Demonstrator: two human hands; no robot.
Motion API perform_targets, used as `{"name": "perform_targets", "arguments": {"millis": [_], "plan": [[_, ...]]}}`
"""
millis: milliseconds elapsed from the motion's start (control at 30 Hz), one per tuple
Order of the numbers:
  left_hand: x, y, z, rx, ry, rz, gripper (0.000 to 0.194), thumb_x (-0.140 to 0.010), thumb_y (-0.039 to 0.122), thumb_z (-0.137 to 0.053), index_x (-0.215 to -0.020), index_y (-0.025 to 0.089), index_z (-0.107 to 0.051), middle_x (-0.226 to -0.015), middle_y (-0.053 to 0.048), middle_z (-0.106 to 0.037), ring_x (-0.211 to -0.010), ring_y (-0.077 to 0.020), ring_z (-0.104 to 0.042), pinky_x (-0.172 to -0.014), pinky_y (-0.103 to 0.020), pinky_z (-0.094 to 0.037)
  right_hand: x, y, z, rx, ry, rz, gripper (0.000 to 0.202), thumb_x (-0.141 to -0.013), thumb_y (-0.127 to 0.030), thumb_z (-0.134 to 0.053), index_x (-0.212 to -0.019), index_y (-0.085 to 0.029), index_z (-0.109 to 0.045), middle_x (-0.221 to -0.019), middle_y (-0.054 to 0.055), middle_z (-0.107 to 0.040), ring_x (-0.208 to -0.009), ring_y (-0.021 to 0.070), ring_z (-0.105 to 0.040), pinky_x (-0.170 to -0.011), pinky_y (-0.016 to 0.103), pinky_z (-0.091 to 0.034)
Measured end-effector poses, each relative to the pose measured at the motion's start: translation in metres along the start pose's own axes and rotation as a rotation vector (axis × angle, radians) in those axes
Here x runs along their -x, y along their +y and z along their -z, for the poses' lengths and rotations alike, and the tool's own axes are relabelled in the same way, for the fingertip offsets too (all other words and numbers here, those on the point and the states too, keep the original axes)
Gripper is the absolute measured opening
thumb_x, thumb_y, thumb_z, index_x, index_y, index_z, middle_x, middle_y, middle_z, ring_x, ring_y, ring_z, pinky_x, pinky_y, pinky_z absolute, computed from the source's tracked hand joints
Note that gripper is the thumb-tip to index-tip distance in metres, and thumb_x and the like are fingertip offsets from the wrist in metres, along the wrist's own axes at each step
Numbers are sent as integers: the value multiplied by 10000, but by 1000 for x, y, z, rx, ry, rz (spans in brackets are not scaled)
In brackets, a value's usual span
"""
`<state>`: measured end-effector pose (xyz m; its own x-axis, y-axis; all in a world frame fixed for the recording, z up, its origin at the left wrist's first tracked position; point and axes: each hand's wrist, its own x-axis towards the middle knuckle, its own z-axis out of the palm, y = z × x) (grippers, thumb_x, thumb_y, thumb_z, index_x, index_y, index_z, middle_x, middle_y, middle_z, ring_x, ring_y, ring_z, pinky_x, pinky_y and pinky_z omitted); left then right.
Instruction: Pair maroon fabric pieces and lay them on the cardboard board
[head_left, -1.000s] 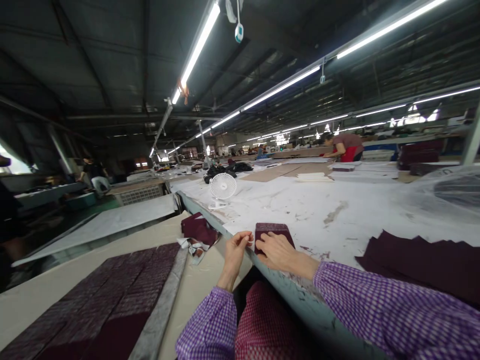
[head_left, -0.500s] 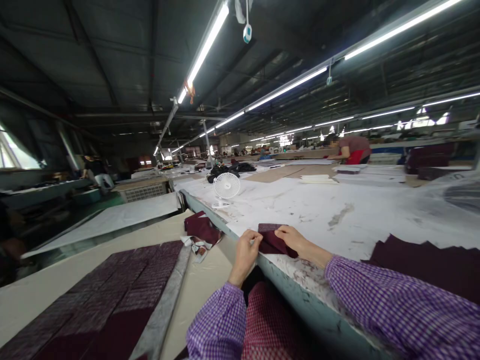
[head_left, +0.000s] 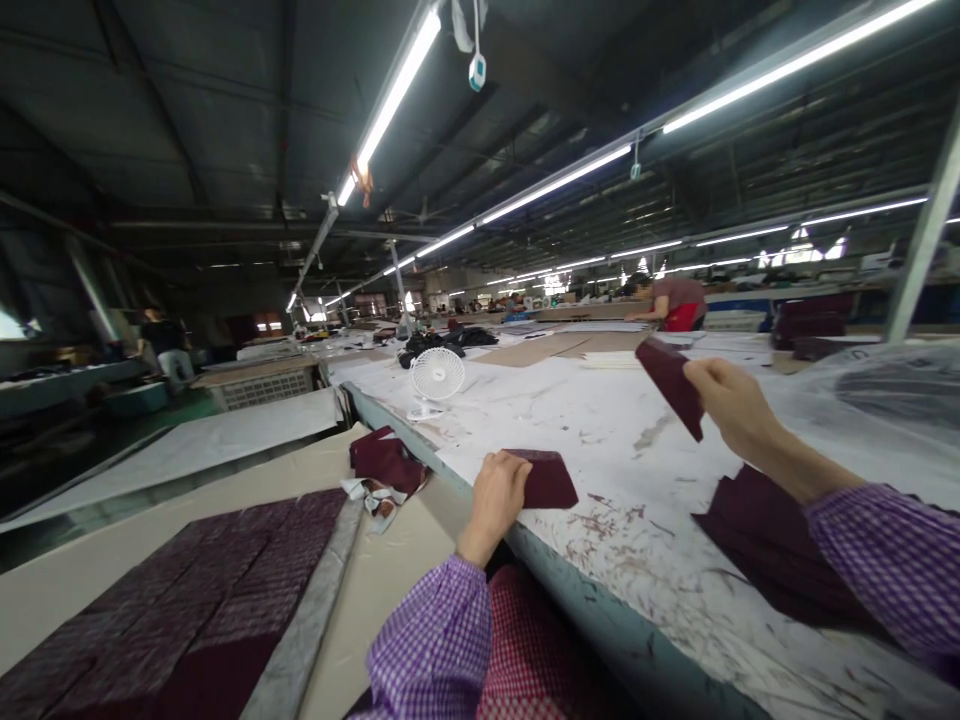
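At the near edge of the white-topped table (head_left: 600, 415), my left hand (head_left: 495, 500) is closed on the left end of a small maroon fabric piece (head_left: 551, 480) lying there. My right hand (head_left: 731, 410) is raised over the table to the right, pinching another maroon fabric piece (head_left: 671, 385) that hangs tilted in the air. Below my right forearm lies a heap of dark maroon fabric (head_left: 772, 545), partly hidden by my sleeve.
A white fan (head_left: 437, 376) stands by the table's left edge, with black cloth (head_left: 450, 343) behind it. Maroon panels (head_left: 187, 580) cover the cream table at left, near a crumpled maroon scrap (head_left: 384, 458). A co-worker (head_left: 679, 300) bends over the table farther back.
Both hands were together at the table edge on maroon fabric. My right hand has moved up and right, carrying one piece away, while my left hand stays on the other.
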<state>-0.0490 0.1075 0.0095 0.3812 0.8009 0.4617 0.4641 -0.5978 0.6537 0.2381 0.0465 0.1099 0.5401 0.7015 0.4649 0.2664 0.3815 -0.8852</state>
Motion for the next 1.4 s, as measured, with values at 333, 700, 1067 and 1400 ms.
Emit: {"name": "perform_targets", "arguments": {"millis": [333, 700, 1067, 1400], "plan": [[62, 72, -45, 1210, -212, 399, 489, -545, 138, -776, -1003, 155, -604, -890, -44, -681, -785, -162, -640, -691, -239, -498, 114, -35, 7, 551, -980, 204, 401, -894, -467, -401, -1060, -206, -657, -1101, 79, -645, -1003, 227, -579, -878, 341, -446], [89, 61, -47, 940, -137, 293, 516, -701, 368, -711, -1162, 213, -539, -1012, -79, -670, -899, -203, -627, -770, -294, -491, 112, 11, 30, 260, -978, -410, 663, -673, -303, -666, -1285, -155, -460, -836, 22, -560, -684, 123, -522, -562, 229, -457], [22, 87, -42, 490, -371, 101, 493, -843, 541, -452, -865, 143, -743, -749, -78, -707, -751, -225, -628, -716, -302, -459, 101, 6, 36, 284, -1017, -331, 549, -739, -262, -602, -1267, -193, -470, -788, -2, -569, -570, 91, -485, -458, 184, -386], [32, 74, -102, -32, -190, -250, 251, -779, 123, -557, -853, 266, -750, -800, -50, -629, -815, -217, -566, -728, -305, -412, 82, 43, 57, 1036, -857, 322, 238, -803, -160, -489, -938, -168, -684, -907, 82, -688, -827, 206, -619, -757, 290, -435]]}}
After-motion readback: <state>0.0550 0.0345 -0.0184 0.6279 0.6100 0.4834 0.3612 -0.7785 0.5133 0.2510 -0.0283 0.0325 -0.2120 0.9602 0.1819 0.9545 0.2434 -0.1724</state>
